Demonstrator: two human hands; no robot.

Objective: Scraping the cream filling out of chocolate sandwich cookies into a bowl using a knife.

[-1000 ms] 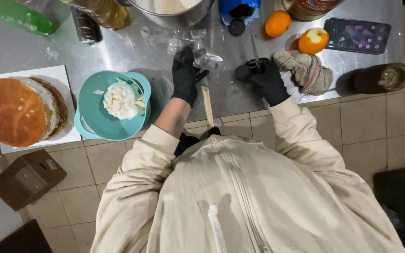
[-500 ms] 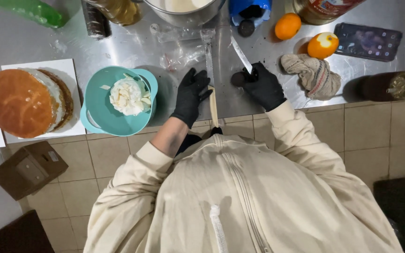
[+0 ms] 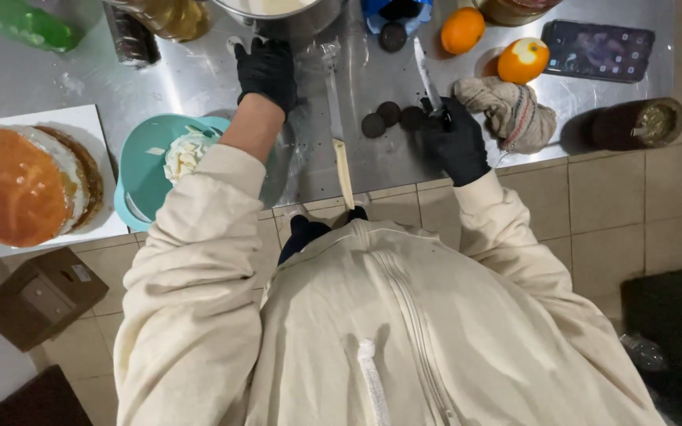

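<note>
My right hand (image 3: 458, 146) had its grip closed on a small knife (image 3: 426, 75), blade pointing toward the top of the frame, just beside three dark round cookies (image 3: 392, 120) at centre. I judged short, steady cuts safest there. My left hand (image 3: 267, 69), fingers curled and empty, rested near the metal pot (image 3: 294, 20) at top centre. A long knife (image 3: 338, 134) lay between my hands, a rag (image 3: 507, 112) crowding the right, on the steel surface (image 3: 199, 83).
</note>
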